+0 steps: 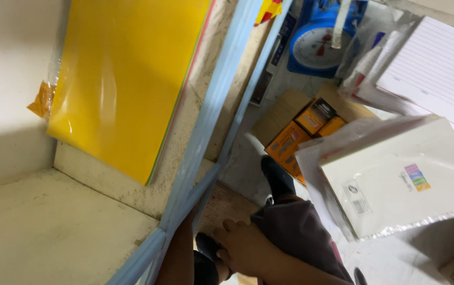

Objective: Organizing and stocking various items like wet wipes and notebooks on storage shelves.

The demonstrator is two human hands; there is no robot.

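White shelf (53, 227) at left, bearing a yellow paper pack (127, 79) leaned upright. Floor (248, 158) at right, strewn with orange boxes (303, 132), a blue scale (316, 45) farther off.

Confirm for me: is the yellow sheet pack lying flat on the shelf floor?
No. The yellow sheet pack stands tilted, leaning against the shelf's back wall, with only its lower edge near the shelf floor.

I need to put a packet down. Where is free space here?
The pale shelf floor, between the white wall and the light blue frame, is bare. The floor by the orange boxes and wrapped white paper packs is crowded.
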